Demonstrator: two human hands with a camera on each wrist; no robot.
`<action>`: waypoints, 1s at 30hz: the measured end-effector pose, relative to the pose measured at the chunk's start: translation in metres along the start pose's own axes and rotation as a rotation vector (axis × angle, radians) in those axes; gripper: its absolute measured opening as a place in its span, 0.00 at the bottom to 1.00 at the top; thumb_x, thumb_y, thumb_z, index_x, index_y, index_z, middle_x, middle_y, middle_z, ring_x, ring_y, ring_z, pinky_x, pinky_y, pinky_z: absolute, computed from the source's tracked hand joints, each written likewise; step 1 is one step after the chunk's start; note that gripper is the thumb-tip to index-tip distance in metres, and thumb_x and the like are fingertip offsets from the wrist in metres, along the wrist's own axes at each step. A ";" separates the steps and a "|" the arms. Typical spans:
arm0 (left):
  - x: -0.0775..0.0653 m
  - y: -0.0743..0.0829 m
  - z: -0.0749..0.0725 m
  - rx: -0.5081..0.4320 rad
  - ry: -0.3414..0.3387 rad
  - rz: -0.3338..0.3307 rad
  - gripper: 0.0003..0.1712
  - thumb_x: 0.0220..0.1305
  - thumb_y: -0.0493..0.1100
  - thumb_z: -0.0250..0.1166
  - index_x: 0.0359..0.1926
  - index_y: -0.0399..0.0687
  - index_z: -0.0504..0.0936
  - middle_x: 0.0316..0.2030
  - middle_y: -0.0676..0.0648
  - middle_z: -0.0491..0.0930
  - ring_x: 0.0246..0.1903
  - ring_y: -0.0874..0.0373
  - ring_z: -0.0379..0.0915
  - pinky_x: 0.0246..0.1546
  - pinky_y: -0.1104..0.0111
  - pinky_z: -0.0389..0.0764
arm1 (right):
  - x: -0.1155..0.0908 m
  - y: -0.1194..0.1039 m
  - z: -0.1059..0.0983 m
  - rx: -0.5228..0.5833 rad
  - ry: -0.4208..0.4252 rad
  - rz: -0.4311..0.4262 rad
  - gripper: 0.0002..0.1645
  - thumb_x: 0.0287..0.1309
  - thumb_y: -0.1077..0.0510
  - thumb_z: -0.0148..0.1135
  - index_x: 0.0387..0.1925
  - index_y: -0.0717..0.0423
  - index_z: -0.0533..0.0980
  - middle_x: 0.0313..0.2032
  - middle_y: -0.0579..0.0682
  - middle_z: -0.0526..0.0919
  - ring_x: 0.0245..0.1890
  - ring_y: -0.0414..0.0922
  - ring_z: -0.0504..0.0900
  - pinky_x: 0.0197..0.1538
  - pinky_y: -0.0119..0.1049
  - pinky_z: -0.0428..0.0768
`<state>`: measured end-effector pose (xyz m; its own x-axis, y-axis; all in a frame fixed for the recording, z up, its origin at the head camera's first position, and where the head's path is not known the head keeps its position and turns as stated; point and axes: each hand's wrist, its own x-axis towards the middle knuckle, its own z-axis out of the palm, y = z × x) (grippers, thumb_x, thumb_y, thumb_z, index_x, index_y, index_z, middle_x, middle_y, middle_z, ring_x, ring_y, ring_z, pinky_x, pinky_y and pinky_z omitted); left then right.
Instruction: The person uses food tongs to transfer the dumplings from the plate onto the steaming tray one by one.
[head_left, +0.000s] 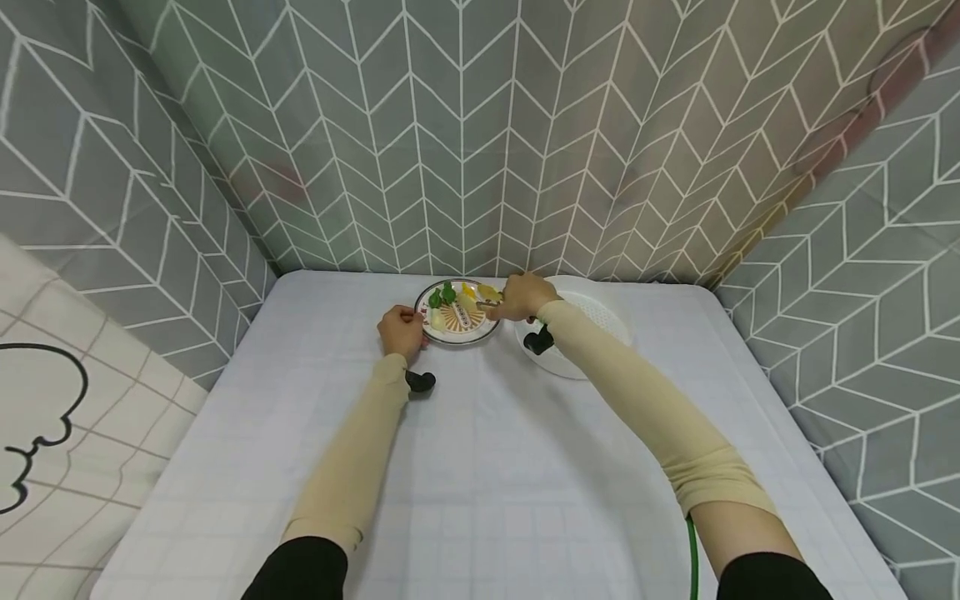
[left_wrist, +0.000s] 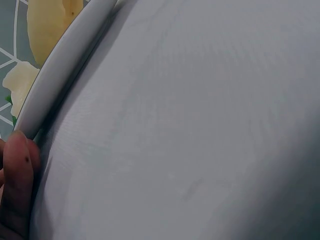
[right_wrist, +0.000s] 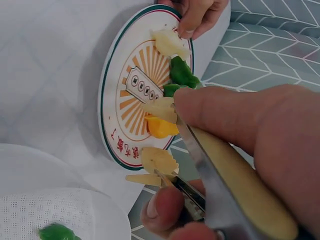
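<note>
My left hand (head_left: 402, 332) pinches the left rim of a white plate (right_wrist: 107, 85) with a green-edged rim and orange rays printed in its middle. On the plate lie pale yellow slices (right_wrist: 160, 157), a whitish piece (right_wrist: 170, 43), green pieces (right_wrist: 181, 72) and an orange-yellow piece (right_wrist: 161, 126). In the left wrist view, the thumb (left_wrist: 19, 160) lies against the plate's edge. At the plate's right side, my right hand (head_left: 523, 296) grips metal tongs (right_wrist: 204, 162). Their two tips are spread apart over the plate, close to pale yellow pieces.
A round white perforated basket (head_left: 561, 365) stands right of the plate, partly under the right forearm. Inside it a green piece (right_wrist: 57, 232) shows. A white cloth covers the table (head_left: 480, 483), whose back edge meets a grey chevron-patterned curtain (head_left: 480, 167). A green cable (head_left: 692, 558) hangs by the right elbow.
</note>
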<state>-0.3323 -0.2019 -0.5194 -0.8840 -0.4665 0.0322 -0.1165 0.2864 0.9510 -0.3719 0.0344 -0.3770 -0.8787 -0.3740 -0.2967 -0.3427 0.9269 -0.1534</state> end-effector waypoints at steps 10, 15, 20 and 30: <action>0.003 -0.001 -0.001 0.007 -0.004 -0.004 0.13 0.76 0.36 0.60 0.54 0.32 0.82 0.40 0.34 0.86 0.11 0.63 0.75 0.12 0.74 0.77 | -0.001 -0.004 0.004 -0.039 0.038 -0.004 0.35 0.65 0.35 0.69 0.55 0.61 0.83 0.45 0.56 0.88 0.26 0.46 0.87 0.27 0.35 0.82; 0.003 -0.003 0.002 0.010 -0.002 -0.018 0.13 0.77 0.37 0.60 0.54 0.32 0.82 0.41 0.34 0.86 0.12 0.63 0.75 0.13 0.73 0.78 | 0.000 -0.006 0.010 -0.051 0.071 -0.002 0.28 0.64 0.36 0.69 0.46 0.57 0.84 0.40 0.54 0.87 0.21 0.44 0.86 0.27 0.37 0.83; 0.004 -0.003 0.005 -0.002 -0.004 -0.026 0.13 0.76 0.36 0.59 0.55 0.32 0.81 0.42 0.35 0.85 0.12 0.63 0.75 0.14 0.73 0.81 | -0.001 -0.007 0.011 -0.060 0.102 -0.001 0.22 0.64 0.41 0.70 0.40 0.56 0.84 0.39 0.55 0.86 0.24 0.46 0.84 0.27 0.39 0.82; 0.003 -0.005 0.003 0.017 0.014 0.010 0.13 0.76 0.36 0.59 0.54 0.31 0.81 0.42 0.33 0.86 0.12 0.63 0.75 0.13 0.73 0.80 | -0.004 0.004 0.001 -0.025 0.032 -0.032 0.23 0.63 0.38 0.69 0.41 0.55 0.86 0.40 0.53 0.87 0.20 0.42 0.81 0.23 0.32 0.80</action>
<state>-0.3359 -0.2020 -0.5249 -0.8788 -0.4749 0.0464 -0.1150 0.3052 0.9453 -0.3692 0.0391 -0.3777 -0.8773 -0.4022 -0.2618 -0.3783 0.9153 -0.1385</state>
